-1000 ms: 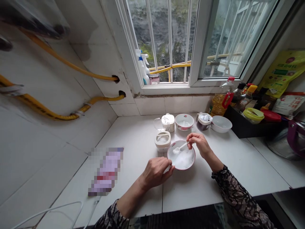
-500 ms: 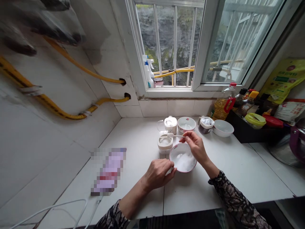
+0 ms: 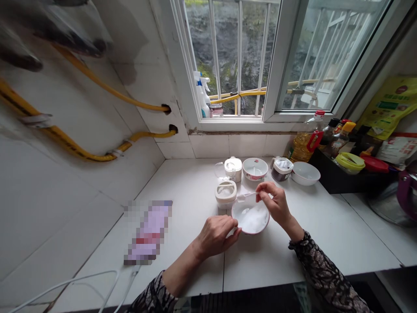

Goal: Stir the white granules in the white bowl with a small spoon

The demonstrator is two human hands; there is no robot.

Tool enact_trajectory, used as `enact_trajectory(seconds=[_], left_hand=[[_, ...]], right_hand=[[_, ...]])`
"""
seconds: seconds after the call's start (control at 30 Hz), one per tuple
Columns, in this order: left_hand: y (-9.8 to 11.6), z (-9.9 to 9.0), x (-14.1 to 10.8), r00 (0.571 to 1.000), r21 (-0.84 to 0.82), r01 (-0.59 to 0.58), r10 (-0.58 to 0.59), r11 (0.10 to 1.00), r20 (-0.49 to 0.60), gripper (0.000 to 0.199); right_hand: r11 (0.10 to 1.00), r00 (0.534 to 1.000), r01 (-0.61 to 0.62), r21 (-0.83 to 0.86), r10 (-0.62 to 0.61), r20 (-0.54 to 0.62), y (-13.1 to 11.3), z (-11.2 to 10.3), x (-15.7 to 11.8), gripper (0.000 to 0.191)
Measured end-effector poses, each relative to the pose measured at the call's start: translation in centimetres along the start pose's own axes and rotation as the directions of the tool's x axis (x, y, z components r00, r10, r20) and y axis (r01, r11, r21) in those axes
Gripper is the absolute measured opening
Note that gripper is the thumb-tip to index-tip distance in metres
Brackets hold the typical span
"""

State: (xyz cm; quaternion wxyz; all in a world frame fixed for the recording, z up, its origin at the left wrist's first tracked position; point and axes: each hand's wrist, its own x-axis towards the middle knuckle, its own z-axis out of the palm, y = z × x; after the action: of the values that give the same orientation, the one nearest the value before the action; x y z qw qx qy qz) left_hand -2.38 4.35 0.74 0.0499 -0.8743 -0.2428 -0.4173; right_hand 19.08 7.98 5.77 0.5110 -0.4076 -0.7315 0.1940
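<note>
A bowl (image 3: 250, 219) with a pinkish rim stands on the white tiled counter, with white powder (image 3: 257, 218) inside it. My left hand (image 3: 219, 234) pinches the bowl's near left rim between thumb and fingers. Above the bowl's far side, my right hand (image 3: 273, 202) holds a small white spoon (image 3: 243, 198) by its handle, its scoop end pointing left. Whether anything is in the scoop I cannot tell. Just beyond the bowl's left side stands a square cream-rimmed jar (image 3: 225, 195) with whitish contents.
Behind stand a white jar (image 3: 233, 168), a flowered bowl (image 3: 256, 169), a dark-filled jar (image 3: 281, 169) and a white bowl (image 3: 305, 174). An oil bottle (image 3: 304, 141) and several condiments are at right. A blurred purple object (image 3: 148, 232) with a white cable lies left.
My right hand has moved right and slightly toward me, bringing the spoon from over the cream-rimmed jar to over the bowl. My left hand stays on the bowl's rim.
</note>
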Motion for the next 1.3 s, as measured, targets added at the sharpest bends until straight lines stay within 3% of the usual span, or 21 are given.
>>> enact_trajectory(seconds=[0.17,0.3,0.47,0.57,0.67,0.83,1.13,1.3], left_hand=[[0.1,-0.2,0.1,1.0,-0.01,0.012,-0.012,1.0,0.017,0.013],[0.1,-0.2,0.1,1.0,-0.016,0.004,-0.004,1.0,0.012,0.012],[0.1,-0.2,0.1,1.0,-0.015,0.012,-0.012,1.0,0.016,0.012],[0.1,-0.2,0.1,1.0,-0.014,0.007,-0.007,1.0,0.014,0.011],[0.1,-0.2,0.1,1.0,-0.013,0.005,-0.005,1.0,0.015,0.011],[0.0,-0.1,0.1,1.0,-0.007,0.0,0.0,1.0,0.012,0.011],[0.1,-0.2,0.1,1.0,-0.004,0.001,-0.001,1.0,0.013,0.011],[0.1,-0.1,0.1,1.0,0.001,-0.002,0.002,1.0,0.01,0.012]], right_hand=[[0.995,0.984,-0.047,-0.092,0.062,0.169,0.7,-0.1,-0.2,0.017],[0.999,0.941,-0.039,-0.018,0.043,0.335,0.0,0.8,-0.5,0.02],[0.954,0.9,-0.247,0.168,0.161,0.405,-0.7,1.0,-0.6,0.018],[0.846,0.861,-0.443,0.297,0.309,0.404,-0.5,0.7,-0.3,0.012],[0.764,0.842,-0.523,0.378,0.393,0.369,-0.1,0.4,0.0,0.009],[0.717,0.842,-0.539,0.442,0.447,0.301,0.4,-0.1,0.6,0.008],[0.656,0.813,-0.58,0.482,0.507,0.287,1.1,-0.3,0.7,0.009],[0.636,0.82,-0.562,0.529,0.514,0.252,1.6,0.1,0.9,0.01]])
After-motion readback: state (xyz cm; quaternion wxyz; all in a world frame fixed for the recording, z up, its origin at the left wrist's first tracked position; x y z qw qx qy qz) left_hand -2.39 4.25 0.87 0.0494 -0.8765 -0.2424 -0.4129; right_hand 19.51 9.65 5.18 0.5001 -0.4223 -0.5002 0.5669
